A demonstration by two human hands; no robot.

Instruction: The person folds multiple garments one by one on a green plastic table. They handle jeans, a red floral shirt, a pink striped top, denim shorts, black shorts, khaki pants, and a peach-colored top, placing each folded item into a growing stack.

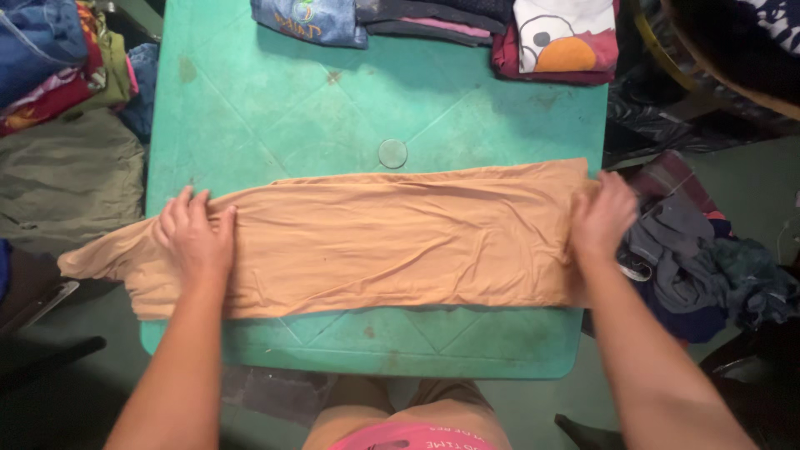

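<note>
While the person stands close to the near edge of the green plastic table (pixel 375 108), both bare hands rest on a long tan garment of thin, soft fabric (pixel 392 242), which lies across the table from side to side. The left hand (pixel 196 237) lies flat on the cloth near the left edge of the table, with fingers a little spread and holding nothing; beyond it one end of the garment hangs over that edge. The right hand (pixel 602 218) is curled over the other end at the right edge and seems to pinch the fabric there, though I cannot see the grip clearly. I judge that the garment is already folded lengthwise into a band and is now being smoothed; folding it shorter is not yet done. Further away, at the far edge of the table, folded clothes (pixel 433 21) lie in stacks, and loose dark clothes (pixel 700 267) are heaped on the floor at the right.
</note>
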